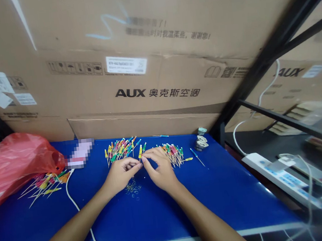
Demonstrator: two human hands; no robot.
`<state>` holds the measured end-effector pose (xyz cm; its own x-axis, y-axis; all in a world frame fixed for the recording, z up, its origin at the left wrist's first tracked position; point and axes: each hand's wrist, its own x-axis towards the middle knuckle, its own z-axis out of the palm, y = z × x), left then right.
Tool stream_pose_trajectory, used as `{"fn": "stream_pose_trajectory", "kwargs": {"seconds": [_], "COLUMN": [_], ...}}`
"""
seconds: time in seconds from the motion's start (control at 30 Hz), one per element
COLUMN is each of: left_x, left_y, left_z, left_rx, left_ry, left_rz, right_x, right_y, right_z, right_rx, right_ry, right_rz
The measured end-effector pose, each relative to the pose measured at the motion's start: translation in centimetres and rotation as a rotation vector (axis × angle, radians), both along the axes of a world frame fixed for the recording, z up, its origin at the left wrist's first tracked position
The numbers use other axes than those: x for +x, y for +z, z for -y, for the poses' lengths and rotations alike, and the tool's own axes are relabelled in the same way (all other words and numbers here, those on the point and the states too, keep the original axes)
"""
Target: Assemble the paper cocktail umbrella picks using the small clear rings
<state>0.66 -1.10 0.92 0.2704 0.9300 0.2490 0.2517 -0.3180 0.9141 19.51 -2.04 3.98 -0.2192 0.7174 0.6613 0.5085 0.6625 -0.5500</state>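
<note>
A folded yellow paper cocktail umbrella [140,152] stands upright between my fingertips at the middle of the table. My left hand [123,174] pinches it low down from the left, fingers curled. My right hand [161,171] closes on it from the right with thumb and fingertips. Small clear rings [132,189] lie scattered on the blue table just below my hands. Behind my left hand is a pile of folded cocktail umbrellas [120,148] in mixed colours. Another bunch of umbrellas [175,153] lies beyond my right hand, partly hidden by it.
A red plastic bag [23,158] sits at the left with more umbrellas [48,183] spilling by it. A white cable [86,220] crosses the blue table [229,201]. Large cardboard boxes [156,71] stand behind. A power strip [282,176] is at the right, beyond the black frame.
</note>
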Motion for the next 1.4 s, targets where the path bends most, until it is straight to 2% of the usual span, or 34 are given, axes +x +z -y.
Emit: {"fn": "stream_pose_trajectory", "kwargs": {"seconds": [0.67,0.97,1.13,1.4], "left_x": [-0.54,-0.73,-0.72,-0.60], "left_y": [-0.48,-0.96,-0.66,-0.25], "left_z": [-0.50,-0.86,-0.64,-0.42], "left_rx": [0.039,0.063,0.071,0.062], "left_ry": [0.055,0.083,0.052,0.030], "left_rz": [-0.038,-0.047,-0.066,-0.043], "right_x": [0.81,0.81,0.82,0.98], "right_y": [0.43,0.62,0.69,0.70], "right_z": [-0.38,-0.13,-0.11,-0.22], "right_rx": [0.045,0.047,0.029,-0.014], "right_ry": [-0.037,0.002,0.035,0.011], "right_rz": [0.041,0.021,0.048,0.037]}}
